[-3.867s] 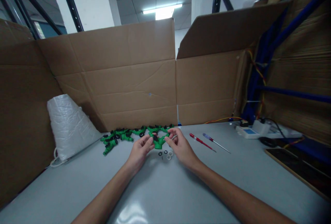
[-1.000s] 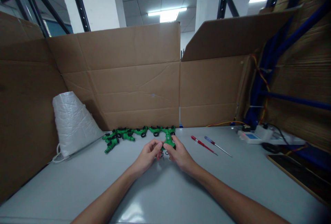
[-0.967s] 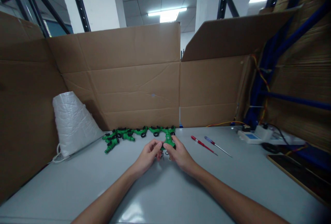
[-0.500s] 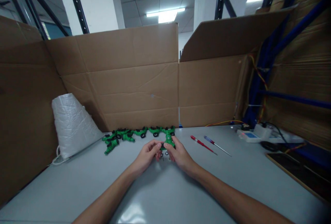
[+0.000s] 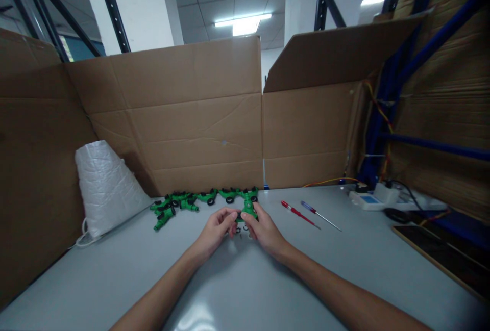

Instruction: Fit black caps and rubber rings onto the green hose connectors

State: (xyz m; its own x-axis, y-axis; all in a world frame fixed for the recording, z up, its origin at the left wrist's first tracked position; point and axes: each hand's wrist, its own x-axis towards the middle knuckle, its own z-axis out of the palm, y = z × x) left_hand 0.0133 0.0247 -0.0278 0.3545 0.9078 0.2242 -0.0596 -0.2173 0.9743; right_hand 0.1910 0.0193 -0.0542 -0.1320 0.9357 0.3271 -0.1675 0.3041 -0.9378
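My right hand (image 5: 264, 229) grips a green plastic fitting (image 5: 248, 209) just above the grey table (image 5: 245, 290). My left hand (image 5: 215, 228) is pinched beside it, fingertips meeting the fitting's left side; what they pinch is too small to make out. A few small black and white rings (image 5: 242, 230) lie on the table under my hands. Behind them, a row of several green fittings with black rings (image 5: 191, 200) runs left along the cardboard wall.
A red screwdriver (image 5: 299, 214) and a blue one (image 5: 319, 214) lie to the right. A white woven bag (image 5: 105, 185) leans at the left. Cardboard walls (image 5: 191, 127) close off the back and left. A power strip (image 5: 383, 198), cables and a dark board (image 5: 444, 257) sit at the right.
Earlier my hands were apart around a fitting in the row; since then they have drawn together with one fitting held near me. In the last second they barely moved.
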